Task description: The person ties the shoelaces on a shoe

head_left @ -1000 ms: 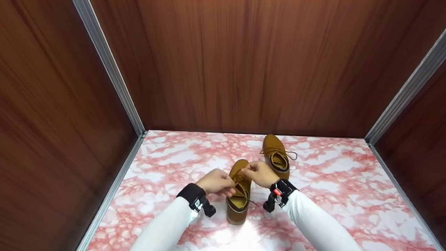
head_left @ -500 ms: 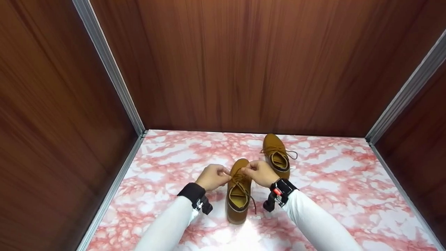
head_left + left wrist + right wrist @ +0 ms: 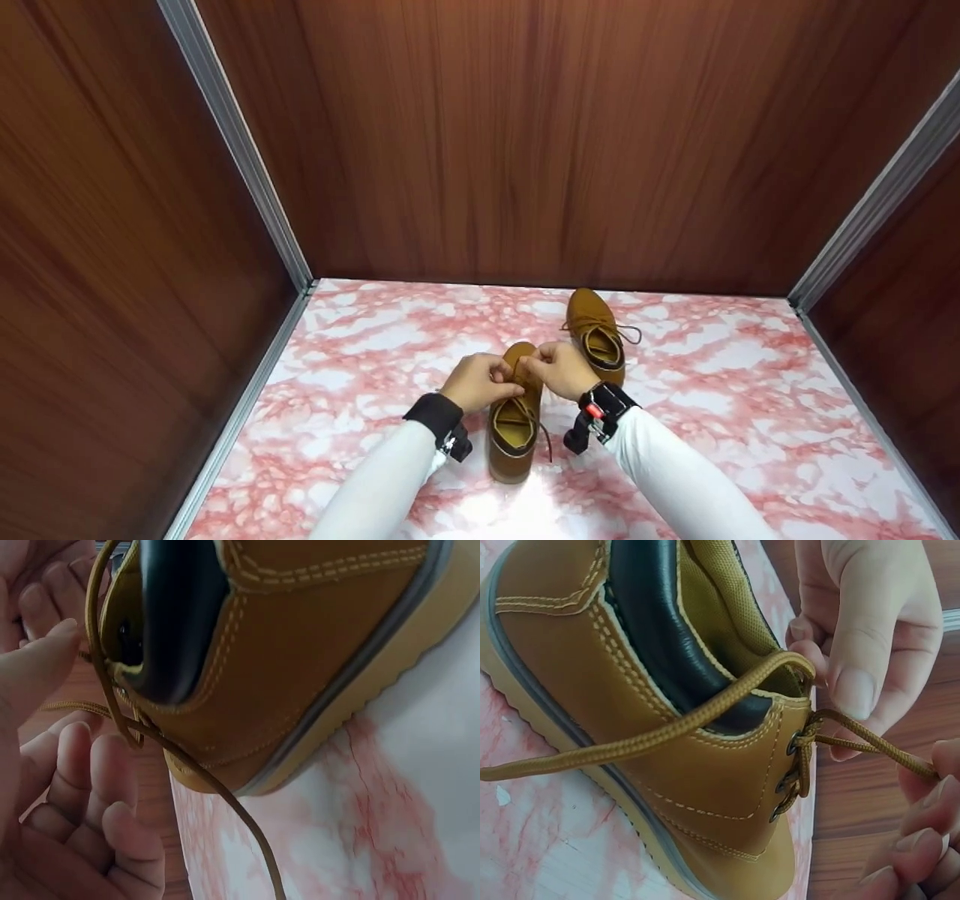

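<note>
Lace on near shoe, mid-table. Left hand and right hand both pinch it above the eyelets. Risk: uneven pull slips a strand free; loose end may snag.

Near shoe: tan-mustard upper, pale yellow stitching, black padded collar, olive-yellow lining, lighter tan sole with grey welt line. Lace: golden brown, woven texture. Far shoe: same tan, darker brown lace. Tabletop: white with pink-red marble veining. Walls: dark reddish-brown wood grain, vertical streaks; corner strips silver-grey. Sleeves: white. Wrist straps: black; right one carries a small red spot.
</note>
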### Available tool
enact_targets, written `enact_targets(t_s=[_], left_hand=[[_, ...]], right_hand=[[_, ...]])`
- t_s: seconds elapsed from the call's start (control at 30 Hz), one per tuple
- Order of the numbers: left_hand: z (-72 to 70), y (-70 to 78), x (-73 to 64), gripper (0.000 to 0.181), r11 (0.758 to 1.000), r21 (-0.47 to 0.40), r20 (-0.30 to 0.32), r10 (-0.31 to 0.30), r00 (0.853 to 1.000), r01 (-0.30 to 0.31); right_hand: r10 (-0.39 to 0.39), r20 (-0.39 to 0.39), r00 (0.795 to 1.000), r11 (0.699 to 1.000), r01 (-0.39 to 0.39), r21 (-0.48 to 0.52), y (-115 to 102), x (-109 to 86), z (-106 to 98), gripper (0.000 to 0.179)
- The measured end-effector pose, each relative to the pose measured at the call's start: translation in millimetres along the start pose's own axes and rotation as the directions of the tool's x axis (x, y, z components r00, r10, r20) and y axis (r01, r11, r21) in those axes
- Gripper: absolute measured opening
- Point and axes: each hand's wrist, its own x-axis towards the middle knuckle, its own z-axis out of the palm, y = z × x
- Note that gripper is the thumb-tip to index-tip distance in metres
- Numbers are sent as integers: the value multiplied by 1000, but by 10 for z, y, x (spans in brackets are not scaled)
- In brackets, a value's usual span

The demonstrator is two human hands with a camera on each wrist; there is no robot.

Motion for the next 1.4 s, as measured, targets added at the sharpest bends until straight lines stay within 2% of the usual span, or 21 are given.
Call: enact_targets(t_s=[0.13,0.23,0.53,0.67,0.77,0.93,1.13,1.4], left_hand=[[34,19,17,17,999,30,-18,30,999,-29],[42,30,12,15,999,17,-11,40,999,-39],[26,3,-20,15,995,-101,31,-20,999,23],[7,-13,-24,13,991,-126,46,-41,998,46],[-6,-25,-19,12,988,-142,70,-49,996,59],[-17,-41,-14,14,980,-180,110,-60,992,79],[-14,-45,-14,9,967,-237,139,-59,988,91],[18,-67,-12,7,950,-292,133,-72,989,108]], right_hand=[[-8,0,1000,1000,8,-6,2,6,-5,26],[-19,-1,1000,1000,19,-11,24,8,-24,27],[-1,-25,1000,1000,1,22,126,-27,-131,30],[4,-17,1000,999,-4,35,168,-61,-168,30],[-20,-1,1000,999,20,30,202,-114,-173,28],[-87,64,994,996,87,-5,247,-242,-113,24],[-133,147,980,991,135,-6,220,-384,3,23],[-133,161,978,990,139,-28,181,-444,158,26]])
